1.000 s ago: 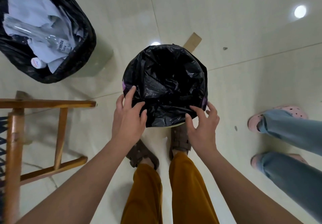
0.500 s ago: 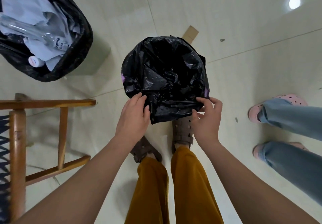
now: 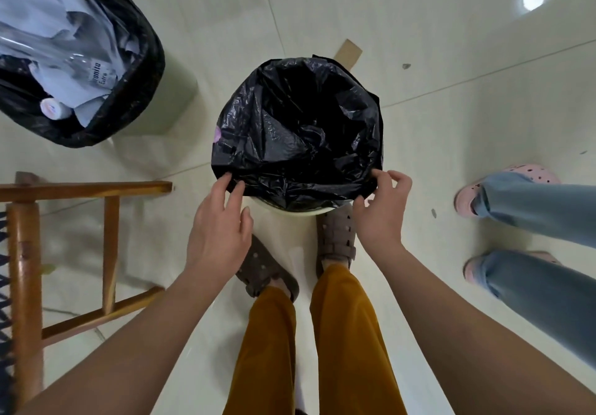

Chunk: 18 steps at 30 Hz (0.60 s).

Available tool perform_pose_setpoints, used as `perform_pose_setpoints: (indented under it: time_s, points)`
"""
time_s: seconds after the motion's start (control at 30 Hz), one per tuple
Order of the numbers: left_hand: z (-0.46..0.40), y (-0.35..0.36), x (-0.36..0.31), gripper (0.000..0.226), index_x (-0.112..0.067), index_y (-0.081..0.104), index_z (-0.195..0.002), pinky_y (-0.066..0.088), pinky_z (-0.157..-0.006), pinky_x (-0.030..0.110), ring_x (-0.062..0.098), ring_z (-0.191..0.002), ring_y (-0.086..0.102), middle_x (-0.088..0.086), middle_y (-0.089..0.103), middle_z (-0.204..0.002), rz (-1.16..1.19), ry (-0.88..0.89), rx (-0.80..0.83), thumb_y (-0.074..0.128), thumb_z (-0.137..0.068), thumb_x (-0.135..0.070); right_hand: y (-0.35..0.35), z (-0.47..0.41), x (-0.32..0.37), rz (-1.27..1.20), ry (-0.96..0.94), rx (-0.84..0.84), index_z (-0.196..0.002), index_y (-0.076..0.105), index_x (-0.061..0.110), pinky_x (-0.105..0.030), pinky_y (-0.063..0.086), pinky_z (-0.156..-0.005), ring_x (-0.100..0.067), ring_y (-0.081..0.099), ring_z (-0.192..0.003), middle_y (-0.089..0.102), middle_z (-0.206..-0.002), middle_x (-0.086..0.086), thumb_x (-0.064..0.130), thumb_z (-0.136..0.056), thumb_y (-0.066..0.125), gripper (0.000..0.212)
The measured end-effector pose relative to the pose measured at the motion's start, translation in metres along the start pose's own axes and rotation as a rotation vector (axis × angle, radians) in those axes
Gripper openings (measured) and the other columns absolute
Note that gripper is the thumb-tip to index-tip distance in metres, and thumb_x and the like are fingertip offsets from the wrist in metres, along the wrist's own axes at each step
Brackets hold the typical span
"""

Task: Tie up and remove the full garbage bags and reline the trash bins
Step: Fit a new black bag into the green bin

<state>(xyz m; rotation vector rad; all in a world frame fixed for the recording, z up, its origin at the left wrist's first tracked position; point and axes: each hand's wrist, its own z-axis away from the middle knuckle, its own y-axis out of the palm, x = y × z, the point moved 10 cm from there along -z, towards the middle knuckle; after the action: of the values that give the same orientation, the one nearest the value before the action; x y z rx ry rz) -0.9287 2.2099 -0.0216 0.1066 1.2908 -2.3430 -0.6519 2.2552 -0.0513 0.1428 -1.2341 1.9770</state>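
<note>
A fresh black liner bag (image 3: 300,137) is draped over a pale round trash bin whose rim (image 3: 290,213) shows below the bag's near edge. My left hand (image 3: 219,230) touches the bag's near-left edge with its fingertips, fingers spread. My right hand (image 3: 380,211) pinches the bag's near-right edge between thumb and fingers. The liner's inside looks empty and dark. A full black garbage bag (image 3: 74,56) with paper and a clear bottle stands open at the upper left.
A wooden chair frame (image 3: 64,243) stands at the left. Another person's legs in jeans and pink clogs (image 3: 516,198) stand at the right. My own feet in brown sandals (image 3: 267,269) are just behind the bin. A cardboard strip (image 3: 348,53) lies beyond it.
The bag's near edge has been lifted a little, so the bin's pale rim now shows. Both hands shifted outward along the edge; the left hand loosened to fingertip contact.
</note>
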Motion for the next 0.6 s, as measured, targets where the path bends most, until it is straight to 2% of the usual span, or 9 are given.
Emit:
perform_pose_setpoints:
  time_s: [0.07, 0.13, 0.2, 0.27, 0.33, 0.4, 0.47, 0.6]
  points:
    - [0.003, -0.002, -0.007, 0.043, -0.012, 0.051, -0.136, 0.04, -0.099, 0.047, 0.032, -0.122, 0.044, 0.013, 0.037, -0.145, -0.062, 0.019, -0.034, 0.053, -0.095, -0.021, -0.005, 0.004, 0.005, 0.072, -0.03, -0.051, -0.134, 0.048, 0.013, -0.007, 0.032, -0.08, 0.0, 0.035, -0.102, 0.029, -0.142, -0.005, 0.003, -0.087, 0.062, 0.05]
    - [0.005, -0.004, -0.019, 0.043, -0.012, 0.055, -0.133, 0.043, -0.093, 0.046, 0.03, -0.116, 0.047, 0.012, 0.043, -0.141, -0.091, 0.101, -0.035, 0.06, -0.09, -0.016, -0.009, 0.011, 0.014, 0.093, -0.094, -0.089, -0.135, 0.047, 0.016, 0.001, 0.029, -0.075, 0.005, 0.024, -0.102, 0.031, -0.139, -0.006, 0.005, -0.086, 0.063, 0.052]
    - [0.003, -0.002, -0.029, 0.042, -0.012, 0.056, -0.132, 0.047, -0.09, 0.042, 0.027, -0.109, 0.053, 0.007, 0.046, -0.139, -0.039, 0.174, 0.006, 0.059, -0.09, -0.011, -0.008, 0.019, 0.023, 0.052, -0.152, -0.08, -0.132, 0.049, 0.02, -0.004, 0.038, -0.083, 0.003, 0.027, -0.102, 0.031, -0.137, -0.003, 0.006, -0.088, 0.062, 0.049]
    - [-0.001, 0.002, -0.033, 0.04, -0.013, 0.057, -0.132, 0.051, -0.088, 0.037, 0.024, -0.104, 0.058, 0.001, 0.051, -0.133, 0.058, 0.191, 0.061, 0.054, -0.093, -0.007, -0.004, 0.024, 0.028, 0.02, -0.176, -0.053, -0.126, 0.054, 0.022, -0.023, 0.049, -0.091, -0.004, 0.037, -0.105, 0.03, -0.137, 0.0, 0.008, -0.09, 0.062, 0.04]
    - [-0.003, 0.001, -0.034, 0.037, -0.011, 0.061, -0.128, 0.053, -0.085, 0.035, 0.022, -0.099, 0.059, 0.0, 0.056, -0.123, 0.12, 0.205, 0.063, 0.053, -0.092, -0.004, -0.001, 0.028, 0.028, -0.006, -0.171, -0.032, -0.122, 0.056, 0.02, -0.032, 0.053, -0.091, -0.002, 0.045, -0.1, 0.03, -0.137, 0.002, 0.01, -0.09, 0.063, 0.034]
    - [-0.003, -0.003, -0.036, 0.033, -0.006, 0.067, -0.118, 0.054, -0.079, 0.031, 0.021, -0.092, 0.061, 0.003, 0.06, -0.113, 0.169, 0.239, 0.024, 0.058, -0.088, 0.002, 0.001, 0.031, 0.026, -0.032, -0.152, -0.024, -0.121, 0.056, 0.02, -0.03, 0.056, -0.085, 0.007, 0.051, -0.091, 0.03, -0.135, 0.003, 0.009, -0.089, 0.066, 0.035]
    - [0.0, -0.005, -0.037, 0.029, -0.003, 0.071, -0.108, 0.053, -0.075, 0.028, 0.022, -0.088, 0.061, 0.006, 0.062, -0.104, 0.201, 0.275, 0.004, 0.061, -0.083, 0.007, 0.004, 0.033, 0.027, -0.027, -0.156, -0.013, -0.121, 0.056, 0.02, -0.026, 0.056, -0.082, 0.011, 0.051, -0.09, 0.032, -0.133, 0.004, 0.007, -0.086, 0.07, 0.04]
    - [0.004, 0.002, -0.031, 0.026, -0.004, 0.074, -0.1, 0.056, -0.077, 0.033, 0.024, -0.09, 0.062, 0.008, 0.063, -0.1, 0.192, 0.282, -0.001, 0.062, -0.081, 0.008, 0.014, 0.035, 0.028, 0.009, -0.19, 0.029, -0.126, 0.05, 0.023, -0.011, 0.049, -0.074, -0.004, 0.055, -0.087, 0.036, -0.127, 0.006, 0.008, -0.084, 0.072, 0.05]
